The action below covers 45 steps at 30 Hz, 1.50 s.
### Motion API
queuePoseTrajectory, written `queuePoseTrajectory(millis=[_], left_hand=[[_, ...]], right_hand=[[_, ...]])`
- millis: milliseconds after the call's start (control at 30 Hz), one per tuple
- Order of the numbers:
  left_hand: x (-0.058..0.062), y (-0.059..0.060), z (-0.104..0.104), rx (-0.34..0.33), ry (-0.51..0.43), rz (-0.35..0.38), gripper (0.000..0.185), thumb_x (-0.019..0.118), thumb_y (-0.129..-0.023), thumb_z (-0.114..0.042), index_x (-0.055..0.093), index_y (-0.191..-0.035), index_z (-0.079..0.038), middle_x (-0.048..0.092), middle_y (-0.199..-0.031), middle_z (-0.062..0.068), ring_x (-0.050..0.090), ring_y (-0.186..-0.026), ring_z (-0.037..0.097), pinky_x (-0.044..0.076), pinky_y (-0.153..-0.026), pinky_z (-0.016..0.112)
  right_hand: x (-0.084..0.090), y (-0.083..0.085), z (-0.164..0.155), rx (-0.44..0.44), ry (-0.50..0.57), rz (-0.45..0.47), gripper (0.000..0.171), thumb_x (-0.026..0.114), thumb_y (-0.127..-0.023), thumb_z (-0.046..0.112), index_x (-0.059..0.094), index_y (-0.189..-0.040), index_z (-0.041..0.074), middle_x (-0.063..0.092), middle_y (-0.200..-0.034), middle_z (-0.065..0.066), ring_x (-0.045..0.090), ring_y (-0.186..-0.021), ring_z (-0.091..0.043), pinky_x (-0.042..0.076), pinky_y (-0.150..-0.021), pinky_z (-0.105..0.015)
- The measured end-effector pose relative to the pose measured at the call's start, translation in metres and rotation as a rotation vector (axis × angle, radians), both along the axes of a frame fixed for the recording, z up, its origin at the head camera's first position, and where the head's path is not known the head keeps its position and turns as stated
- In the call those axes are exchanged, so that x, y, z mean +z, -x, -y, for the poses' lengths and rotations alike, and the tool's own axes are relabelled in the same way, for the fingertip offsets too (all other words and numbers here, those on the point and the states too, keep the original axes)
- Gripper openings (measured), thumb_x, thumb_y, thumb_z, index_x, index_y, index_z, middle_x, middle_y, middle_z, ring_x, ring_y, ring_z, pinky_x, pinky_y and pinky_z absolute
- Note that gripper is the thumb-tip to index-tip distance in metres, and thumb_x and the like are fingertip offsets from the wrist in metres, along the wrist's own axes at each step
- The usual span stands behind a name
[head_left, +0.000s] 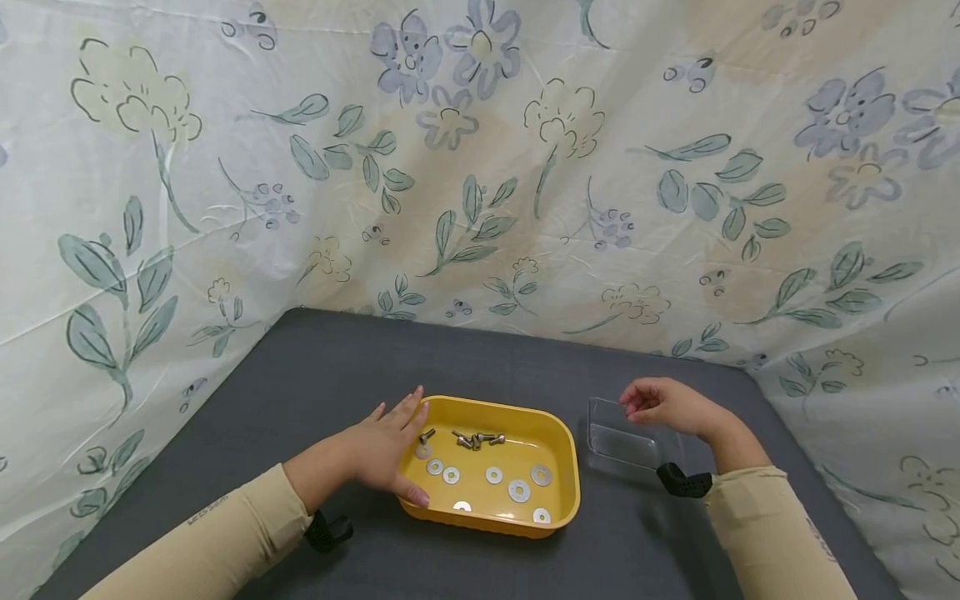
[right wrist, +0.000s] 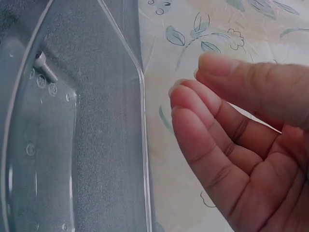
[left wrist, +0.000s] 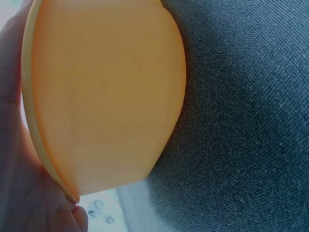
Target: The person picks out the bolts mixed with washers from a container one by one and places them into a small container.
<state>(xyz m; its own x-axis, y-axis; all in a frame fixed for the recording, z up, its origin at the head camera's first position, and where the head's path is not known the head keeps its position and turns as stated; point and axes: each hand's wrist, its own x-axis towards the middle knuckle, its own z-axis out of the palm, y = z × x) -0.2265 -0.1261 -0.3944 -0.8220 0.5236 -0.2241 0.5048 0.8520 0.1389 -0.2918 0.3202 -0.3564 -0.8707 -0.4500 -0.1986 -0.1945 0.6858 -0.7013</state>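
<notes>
- Yellow tray (head_left: pixel 564 492): bolts (head_left: pixel 474 438), washers (head_left: pixel 495 481) inside; left hand (head_left: pixel 382 454) spread, pressing its 9 o'clock side.
- Clear tray (head_left: pixel 618 437), 3 o'clock: one bolt (right wrist: pixel 45 66); right hand (head_left: pixel 667 406) loosely curled, empty.

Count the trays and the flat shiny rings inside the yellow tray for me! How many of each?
Yellow plastic tray: 1
Clear plastic tray: 1
Flat silver metal washers: 8
Total: 10
</notes>
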Motion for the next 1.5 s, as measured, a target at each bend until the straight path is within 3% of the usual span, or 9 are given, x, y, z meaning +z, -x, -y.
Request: queuePoseTrajectory(millis=[433, 733, 867, 1167, 1500], left_hand=[[0.001, -0.001, 0.0, 0.006, 0.006, 0.002, 0.127, 0.055, -0.057, -0.082, 0.004, -0.148, -0.008, -0.013, -0.152, 0.007, -0.001, -0.14, 0.021, 0.008, -0.109, 0.052], [0.001, -0.001, 0.0, -0.001, -0.001, 0.002, 0.127, 0.055, -0.058, -0.082, 0.005, -0.147, -0.007, -0.013, -0.152, 0.007, -0.001, -0.14, 0.022, 0.008, -0.109, 0.053], [0.001, -0.001, 0.0, -0.002, -0.004, -0.002, 0.127, 0.055, -0.057, -0.082, 0.005, -0.147, -0.007, -0.013, -0.152, 0.007, -0.001, -0.14, 0.022, 0.008, -0.109, 0.053], [0.0, -0.001, 0.0, 0.001, -0.001, 0.004, 0.129, 0.053, -0.055, -0.084, 0.004, -0.148, -0.008, -0.014, -0.152, 0.007, -0.002, -0.14, 0.022, 0.007, -0.109, 0.052], [0.0, 0.001, 0.0, 0.001, -0.011, -0.001, 0.129, 0.054, -0.055, -0.084, 0.005, -0.147, -0.007, -0.014, -0.152, 0.007, -0.002, -0.14, 0.022, 0.008, -0.109, 0.052]], right_hand=[[0.013, 0.002, 0.012, 0.024, -0.005, -0.027, 0.019, 0.064, -0.085, 0.009, 0.058, -0.102, 0.004, 0.058, -0.089, -0.01, 0.056, -0.081, -0.023, 0.051, -0.07, -0.03], [0.025, 0.004, 0.029, 0.083, -0.019, -0.054, 0.018, 0.064, -0.086, 0.011, 0.059, -0.102, 0.006, 0.06, -0.09, -0.01, 0.056, -0.083, -0.023, 0.05, -0.075, -0.037], [0.028, 0.005, 0.038, 0.112, -0.029, -0.066, 0.018, 0.064, -0.086, 0.013, 0.06, -0.102, 0.007, 0.06, -0.091, -0.009, 0.057, -0.084, -0.023, 0.05, -0.075, -0.034], [0.024, 0.008, 0.062, 0.203, -0.007, -0.105, 0.018, 0.065, -0.086, 0.018, 0.06, -0.101, 0.011, 0.06, -0.09, -0.004, 0.057, -0.082, -0.021, 0.051, -0.072, -0.028], [0.017, 0.011, 0.097, 0.264, 0.011, -0.118, 0.016, 0.065, -0.086, 0.023, 0.062, -0.099, 0.015, 0.06, -0.089, -0.001, 0.057, -0.079, -0.019, 0.051, -0.071, -0.029]])
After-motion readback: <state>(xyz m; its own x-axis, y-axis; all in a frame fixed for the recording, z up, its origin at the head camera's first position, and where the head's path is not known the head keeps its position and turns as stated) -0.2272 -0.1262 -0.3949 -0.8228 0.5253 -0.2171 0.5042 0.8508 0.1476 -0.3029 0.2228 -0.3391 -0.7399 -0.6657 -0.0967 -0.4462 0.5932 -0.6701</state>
